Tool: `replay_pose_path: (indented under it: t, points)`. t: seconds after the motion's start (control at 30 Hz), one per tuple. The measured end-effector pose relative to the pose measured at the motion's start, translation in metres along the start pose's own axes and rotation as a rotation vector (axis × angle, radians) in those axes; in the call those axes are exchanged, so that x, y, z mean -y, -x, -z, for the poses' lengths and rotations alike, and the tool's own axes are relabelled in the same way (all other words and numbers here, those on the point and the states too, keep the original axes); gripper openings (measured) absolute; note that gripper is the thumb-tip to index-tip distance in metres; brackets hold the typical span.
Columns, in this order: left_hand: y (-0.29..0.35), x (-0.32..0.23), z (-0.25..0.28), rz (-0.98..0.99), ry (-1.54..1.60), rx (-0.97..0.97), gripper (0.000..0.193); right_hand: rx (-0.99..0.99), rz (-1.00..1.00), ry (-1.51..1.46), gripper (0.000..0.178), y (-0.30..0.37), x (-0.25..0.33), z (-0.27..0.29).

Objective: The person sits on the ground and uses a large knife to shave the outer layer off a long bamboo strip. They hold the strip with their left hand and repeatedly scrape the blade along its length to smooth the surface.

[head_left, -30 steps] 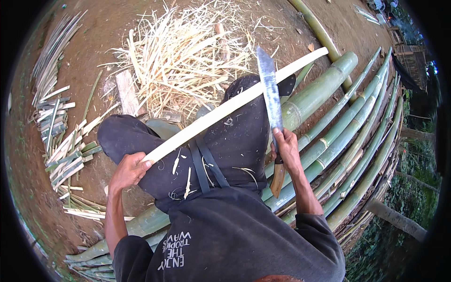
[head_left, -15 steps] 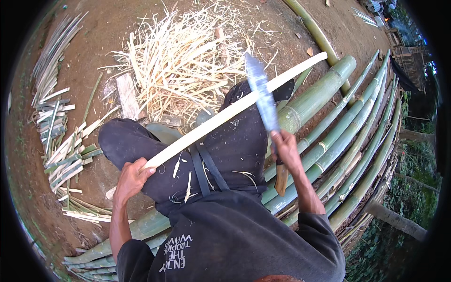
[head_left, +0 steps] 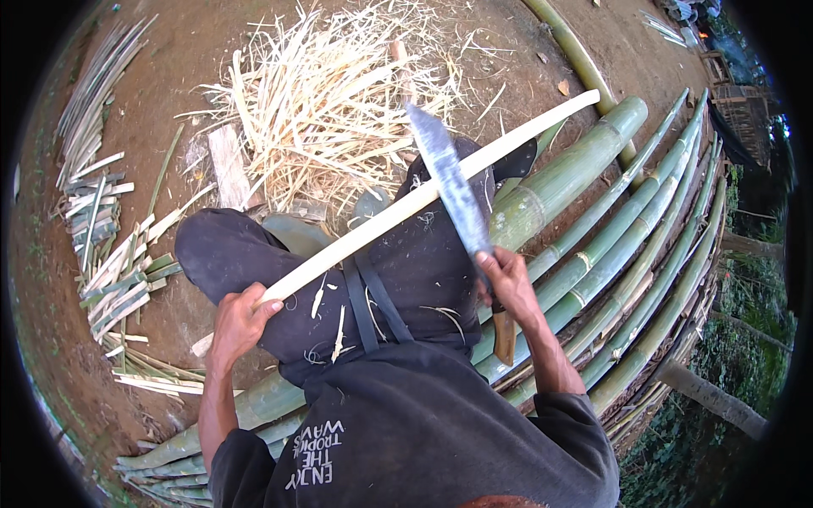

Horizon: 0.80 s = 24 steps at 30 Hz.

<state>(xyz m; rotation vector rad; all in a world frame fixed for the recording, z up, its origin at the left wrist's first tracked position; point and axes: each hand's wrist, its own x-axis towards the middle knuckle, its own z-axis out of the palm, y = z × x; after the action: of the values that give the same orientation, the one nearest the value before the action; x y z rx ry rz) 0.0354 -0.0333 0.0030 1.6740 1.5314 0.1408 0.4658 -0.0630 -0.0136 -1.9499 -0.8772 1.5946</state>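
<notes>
A long pale bamboo strip (head_left: 364,234) slants across my thighs, its far end up at the right. My left hand (head_left: 240,319) is closed round its near end. In my right hand (head_left: 506,282) I grip a machete (head_left: 449,173) low on its broad grey blade, near the wooden handle (head_left: 504,339), which sticks out below my fingers. The blade lies across the strip at its middle, its tip pointing up and left. Thin curled shavings (head_left: 340,334) rest on my dark trousers.
A heap of bamboo shavings (head_left: 296,110) covers the ground ahead. Split strips (head_left: 114,245) are stacked at the left. Green bamboo poles (head_left: 593,262) lie beside and behind me on the right. A wooden block (head_left: 229,165) sits by the heap.
The machete has moved left and down along the strip towards me, and my right hand with it. My left hand has hardly moved.
</notes>
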Motion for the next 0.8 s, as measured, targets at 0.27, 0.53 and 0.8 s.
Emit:
replay_pose_path:
  t: [0.27,0.53,0.8]
  points:
    - [-0.001,0.009,-0.001,0.014,0.080,0.018,0.026,0.015,0.027,0.085,0.028,0.004,0.000,-0.008]
    - [-0.002,0.002,-0.001,0.055,0.023,0.032,0.026,-0.194,0.050,-0.168,0.029,-0.024,-0.002,0.025]
    - [-0.001,0.001,0.001,0.131,0.036,0.073,0.035,0.141,-0.052,0.083,0.032,0.017,0.011,-0.030]
